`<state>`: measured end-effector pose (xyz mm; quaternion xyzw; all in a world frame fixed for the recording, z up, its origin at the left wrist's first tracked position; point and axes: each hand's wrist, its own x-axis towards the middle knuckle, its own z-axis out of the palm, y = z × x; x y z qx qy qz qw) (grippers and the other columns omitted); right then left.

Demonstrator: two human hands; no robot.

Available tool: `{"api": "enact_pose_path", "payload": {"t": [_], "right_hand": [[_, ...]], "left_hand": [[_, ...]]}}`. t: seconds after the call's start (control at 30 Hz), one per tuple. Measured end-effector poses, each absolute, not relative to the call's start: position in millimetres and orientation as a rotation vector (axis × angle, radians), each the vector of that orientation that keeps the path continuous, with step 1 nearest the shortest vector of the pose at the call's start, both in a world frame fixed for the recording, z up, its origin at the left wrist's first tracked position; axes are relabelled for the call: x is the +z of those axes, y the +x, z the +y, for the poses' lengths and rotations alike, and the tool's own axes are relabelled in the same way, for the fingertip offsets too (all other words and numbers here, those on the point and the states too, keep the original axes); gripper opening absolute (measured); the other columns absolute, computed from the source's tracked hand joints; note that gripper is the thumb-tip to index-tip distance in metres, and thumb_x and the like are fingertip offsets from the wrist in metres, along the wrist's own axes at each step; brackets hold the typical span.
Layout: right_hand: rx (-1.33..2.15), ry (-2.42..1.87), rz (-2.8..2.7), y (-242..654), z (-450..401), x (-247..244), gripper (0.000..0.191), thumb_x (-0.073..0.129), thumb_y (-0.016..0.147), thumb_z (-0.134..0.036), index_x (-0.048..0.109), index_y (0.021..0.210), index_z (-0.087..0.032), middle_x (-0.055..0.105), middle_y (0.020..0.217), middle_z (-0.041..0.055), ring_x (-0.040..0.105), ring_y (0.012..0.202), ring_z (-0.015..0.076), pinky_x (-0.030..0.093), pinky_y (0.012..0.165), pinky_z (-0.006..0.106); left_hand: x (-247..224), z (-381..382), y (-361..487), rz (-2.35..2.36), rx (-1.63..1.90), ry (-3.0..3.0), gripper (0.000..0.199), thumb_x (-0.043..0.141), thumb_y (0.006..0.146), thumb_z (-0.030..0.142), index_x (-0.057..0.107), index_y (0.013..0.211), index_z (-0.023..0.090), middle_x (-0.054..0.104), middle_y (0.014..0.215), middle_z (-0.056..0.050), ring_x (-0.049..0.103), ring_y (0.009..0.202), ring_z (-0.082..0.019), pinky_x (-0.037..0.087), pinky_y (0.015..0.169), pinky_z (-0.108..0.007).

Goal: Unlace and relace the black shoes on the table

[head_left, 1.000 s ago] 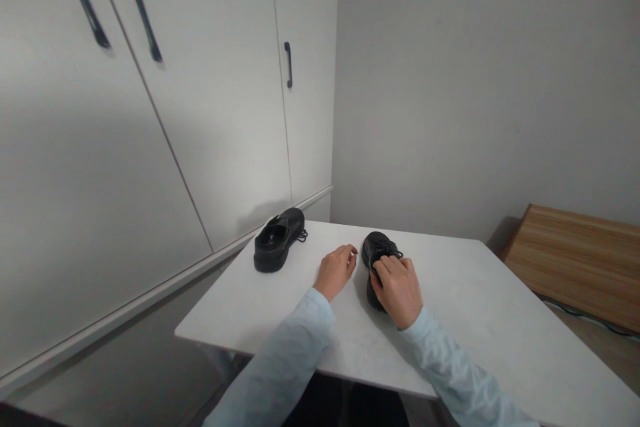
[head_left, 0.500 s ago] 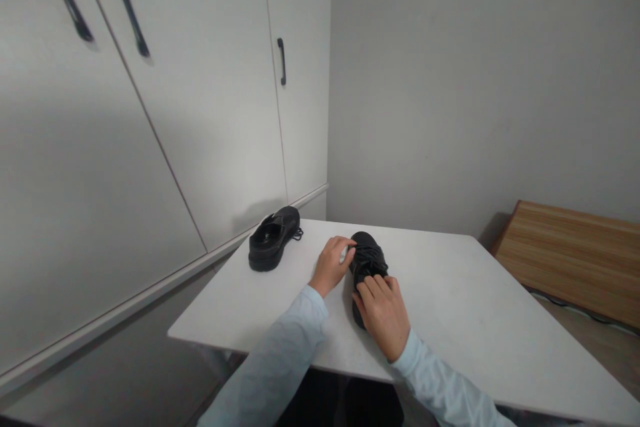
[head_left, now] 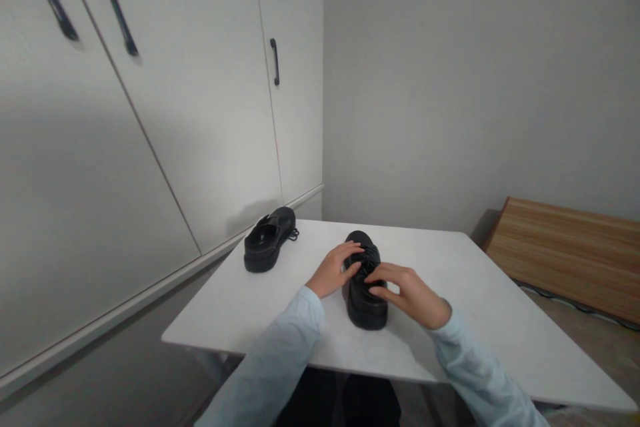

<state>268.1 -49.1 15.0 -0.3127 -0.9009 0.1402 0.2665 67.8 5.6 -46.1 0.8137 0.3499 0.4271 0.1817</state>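
Note:
A black lace-up shoe [head_left: 367, 313] rests on the white table [head_left: 430, 353], its toe pointing away from me and its heel toward me. My left hand [head_left: 336, 269] lies at its left side, the fingers reaching over the laces [head_left: 369, 256] and the thumb apart from them. From the right, my right hand [head_left: 407, 288] comes over the shoe's opening with thumb and fingers apart; its fingertips are at the tongue area. No lace shows clearly in either hand. The matching black shoe [head_left: 263, 259] stands at the table's far left corner, its lace loop hanging at the right side.
White cabinet doors [head_left: 200, 113] with dark handles run along the left side, close to the table. A grey wall [head_left: 475, 80] rises behind. At the right is a wooden surface [head_left: 565, 253], with a cable [head_left: 575, 305] along its lower edge.
My right hand has moved off the shoe's heel part to its right side and turned sideways, uncovering the heel. My left hand stays by the laces. The view has shifted slightly right.

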Motion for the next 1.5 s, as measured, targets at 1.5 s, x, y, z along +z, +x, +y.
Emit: {"api": "enact_pose_path", "payload": {"t": [1.5], "right_hand": [[0.784,-0.693,-1.833,267,27,-27,0.019,0.071,0.073,-0.037,0.067,0.071,-0.019,0.066,0.092,0.007,0.061,0.091,0.0203,0.045,0.089,0.04]], "left_hand": [[-46,5,71,1.038,1.223,2.4,0.036,0.05,0.087,0.031,0.054,0.121,0.02,0.056,0.127,-0.01,0.047,0.123,-0.021,0.036,0.107,-0.043]]}}
